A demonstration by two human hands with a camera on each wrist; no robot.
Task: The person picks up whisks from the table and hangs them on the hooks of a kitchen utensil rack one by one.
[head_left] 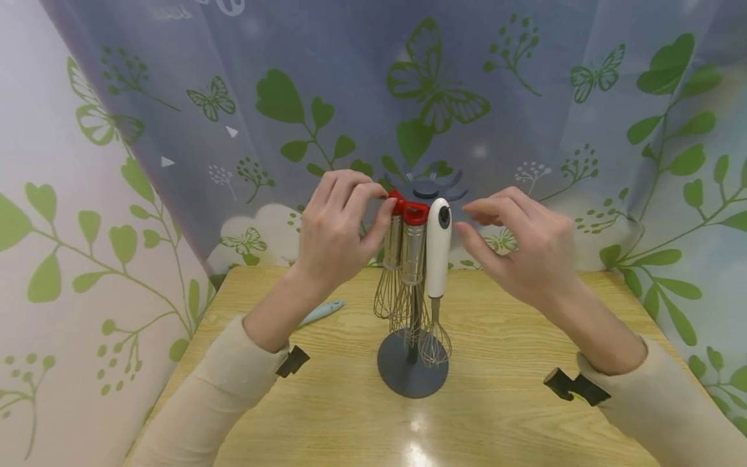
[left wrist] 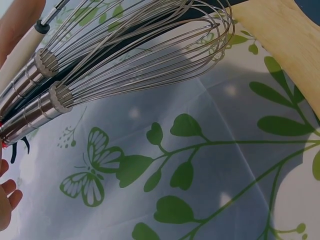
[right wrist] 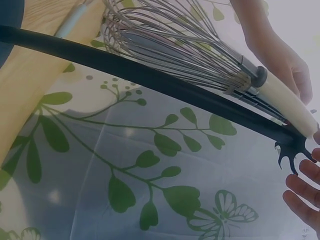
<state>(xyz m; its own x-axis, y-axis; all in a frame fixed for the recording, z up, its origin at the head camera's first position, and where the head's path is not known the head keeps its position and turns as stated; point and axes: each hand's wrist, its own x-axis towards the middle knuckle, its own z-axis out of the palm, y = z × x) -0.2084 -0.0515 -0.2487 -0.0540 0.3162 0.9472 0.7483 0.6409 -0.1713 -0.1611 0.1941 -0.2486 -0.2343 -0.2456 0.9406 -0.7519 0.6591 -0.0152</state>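
Whisks (head_left: 414, 256) between hands (head_left: 344, 224) (head_left: 525, 243); full stand base (head_left: 399, 376) (round) only in head view

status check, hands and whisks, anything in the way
Left hand appears to pinch left red-topped whisk; right hand free beside white-handled whisk, which hangs on stand; nothing visibly between.

Backdrop (head_left: 356, 52): blue-grey, green butterfly-and-leaf print
Left wall (head_left: 64, 155): whitish, leafy print
Table (head_left: 502, 370): yellowish wood grain
Glare (head_left: 417, 452): white, table's near side
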